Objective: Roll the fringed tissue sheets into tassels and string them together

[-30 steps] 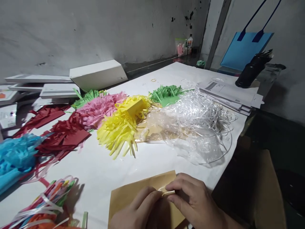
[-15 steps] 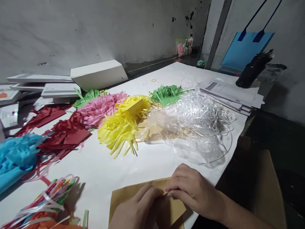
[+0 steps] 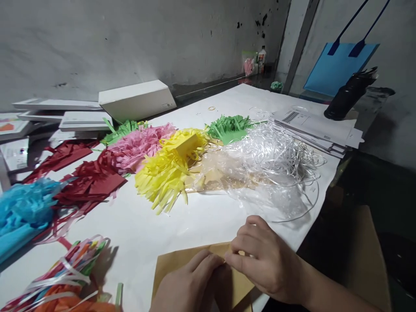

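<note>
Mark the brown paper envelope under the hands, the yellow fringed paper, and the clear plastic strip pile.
brown paper envelope (image 3: 172, 266), head view, on its bare upper left part.
yellow fringed paper (image 3: 162, 177), head view, middle of the fringe bunch.
clear plastic strip pile (image 3: 276, 156), head view, centre of the tangle.

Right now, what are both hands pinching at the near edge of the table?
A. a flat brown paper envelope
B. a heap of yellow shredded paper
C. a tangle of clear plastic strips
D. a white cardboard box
A: the left hand and right hand meet with fingers on the top edge of the flat brown paper envelope, while the heap of yellow shredded paper lies untouched farther back.
</note>
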A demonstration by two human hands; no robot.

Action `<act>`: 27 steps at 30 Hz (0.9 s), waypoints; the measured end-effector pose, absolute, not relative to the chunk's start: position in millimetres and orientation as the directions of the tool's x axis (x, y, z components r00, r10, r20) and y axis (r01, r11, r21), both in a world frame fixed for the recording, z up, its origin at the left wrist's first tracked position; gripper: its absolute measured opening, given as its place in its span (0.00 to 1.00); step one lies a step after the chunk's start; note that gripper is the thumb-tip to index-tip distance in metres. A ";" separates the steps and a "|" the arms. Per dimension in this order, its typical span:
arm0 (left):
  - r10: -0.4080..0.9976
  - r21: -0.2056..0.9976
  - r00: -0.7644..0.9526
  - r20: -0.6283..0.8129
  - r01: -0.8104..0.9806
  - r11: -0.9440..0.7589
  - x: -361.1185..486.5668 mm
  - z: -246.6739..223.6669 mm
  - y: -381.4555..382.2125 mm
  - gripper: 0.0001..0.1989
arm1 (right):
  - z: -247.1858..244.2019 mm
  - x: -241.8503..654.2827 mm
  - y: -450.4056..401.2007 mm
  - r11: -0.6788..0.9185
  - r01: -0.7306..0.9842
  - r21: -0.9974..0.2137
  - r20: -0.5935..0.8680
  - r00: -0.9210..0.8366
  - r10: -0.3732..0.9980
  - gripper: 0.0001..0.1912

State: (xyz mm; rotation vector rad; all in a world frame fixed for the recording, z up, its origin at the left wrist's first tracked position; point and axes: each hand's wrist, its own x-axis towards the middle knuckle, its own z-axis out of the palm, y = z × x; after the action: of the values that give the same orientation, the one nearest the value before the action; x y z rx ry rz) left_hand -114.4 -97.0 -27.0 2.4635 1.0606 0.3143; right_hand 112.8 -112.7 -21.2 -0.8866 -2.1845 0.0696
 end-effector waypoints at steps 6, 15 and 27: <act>0.742 0.516 0.671 -0.007 0.638 -0.572 -112.8 -26.1 -95.8 0.11 | -27.7 112.6 -109.5 0.856 0.492 -0.159 0.764 -0.488 0.422 0.18; 0.834 0.553 0.548 -0.062 0.715 -0.428 -102.8 -15.8 -96.9 0.11 | -36.5 114.3 -112.3 0.845 0.518 -0.137 0.756 -0.497 0.427 0.21; 0.821 0.514 0.564 -0.085 0.731 -0.449 -103.6 -15.9 -97.3 0.12 | -34.8 112.1 -111.7 0.816 0.559 -0.149 0.762 -0.460 0.455 0.17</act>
State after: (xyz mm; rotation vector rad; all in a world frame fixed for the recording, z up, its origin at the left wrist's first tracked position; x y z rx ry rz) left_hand -103.6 -97.3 -15.9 2.2982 1.2441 0.2392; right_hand 112.1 -111.7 -34.8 -0.7433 -2.1305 -0.1523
